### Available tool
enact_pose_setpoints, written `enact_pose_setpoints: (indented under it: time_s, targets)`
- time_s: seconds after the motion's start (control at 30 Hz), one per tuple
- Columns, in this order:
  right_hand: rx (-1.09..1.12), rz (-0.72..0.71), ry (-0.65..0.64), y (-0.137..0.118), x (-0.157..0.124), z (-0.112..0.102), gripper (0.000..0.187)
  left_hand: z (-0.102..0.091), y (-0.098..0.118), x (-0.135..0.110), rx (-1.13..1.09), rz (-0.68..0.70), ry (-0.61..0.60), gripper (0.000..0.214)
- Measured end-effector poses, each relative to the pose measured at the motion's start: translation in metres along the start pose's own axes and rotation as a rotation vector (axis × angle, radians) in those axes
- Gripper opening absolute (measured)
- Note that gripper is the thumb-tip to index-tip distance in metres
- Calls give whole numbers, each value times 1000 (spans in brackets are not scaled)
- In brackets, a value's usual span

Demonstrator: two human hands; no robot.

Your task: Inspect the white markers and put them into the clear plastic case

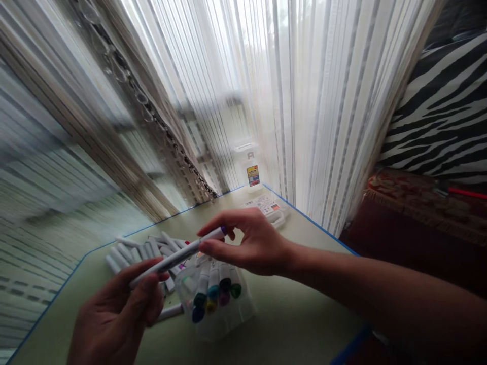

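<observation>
A white marker with a purple end is held level-ish between my two hands, above the table. My left hand pinches its lower left end between thumb and fingers. The fingers of my right hand close on the other end, by the purple tip. Below the marker, a clear plastic case holds several markers with green, blue, yellow and purple ends. To its left lies a heap of white markers, partly hidden behind my left hand and the held marker.
The pale green table has a blue edge. At its far corner lies a clear case lid, with a labelled clear container upright behind. String curtains hang along the far sides. A zebra-striped surface is at right.
</observation>
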State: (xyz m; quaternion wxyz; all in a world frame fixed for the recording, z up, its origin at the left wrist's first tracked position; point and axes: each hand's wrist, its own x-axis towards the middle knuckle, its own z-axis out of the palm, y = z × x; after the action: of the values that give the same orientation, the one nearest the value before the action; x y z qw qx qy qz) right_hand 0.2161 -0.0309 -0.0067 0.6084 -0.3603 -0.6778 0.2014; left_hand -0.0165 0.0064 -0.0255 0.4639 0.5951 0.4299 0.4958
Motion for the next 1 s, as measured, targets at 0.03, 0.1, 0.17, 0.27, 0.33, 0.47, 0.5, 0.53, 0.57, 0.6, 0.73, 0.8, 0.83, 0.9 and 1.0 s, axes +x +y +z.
enact_pose_setpoints:
  time_s: [0.03, 0.1, 0.17, 0.27, 0.33, 0.47, 0.5, 0.53, 0.57, 0.6, 0.73, 0.8, 0.83, 0.9, 1.0]
  targets:
    - [-6, 19, -3, -1, 0, 0, 20, 1, 2, -1, -11, 6, -9, 32]
    - [9, 62, -9, -1, -1, 0, 19, 3, 6, -4, 11, 28, -39, 31]
    - [68, 120, -15, -1, -2, 1, 21, 5, 10, -7, -9, 32, -64, 27]
    - [169, 229, -25, -1, -5, 1, 24, 8, 13, -9, -114, 70, -75, 22]
    - [178, 281, -10, -2, -6, 1, 21, 9, 14, -9, -148, 81, -85, 21]
    - [211, 301, 60, 2, -7, -1, 13, 7, 15, -7, -184, 83, -140, 24]
    - [225, 307, 73, 4, -7, -2, 13, 7, 16, -7, -184, 81, -143, 25]
    - [231, 313, 84, 5, -8, -3, 13, 6, 17, -7, -183, 80, -147, 25]
    - [233, 318, 94, 7, -8, -4, 14, 6, 18, -7, -183, 80, -152, 26]
    - [230, 324, 103, 8, -9, -4, 14, 6, 18, -7, -183, 79, -158, 26]
    - [197, 343, 130, 10, -11, -5, 16, 5, 19, -8, -181, 88, -177, 27]
    - [178, 347, 141, 10, -11, -5, 17, 5, 19, -7, -181, 87, -174, 26]
    - [170, 344, 147, 10, -11, -5, 17, 4, 18, -7, -180, 84, -170, 26]
    - [156, 334, 157, 11, -11, -6, 17, 4, 17, -6, -178, 81, -166, 26]
    - [129, 326, 153, 12, -11, -7, 17, 3, 15, -5, -188, 87, -177, 27]
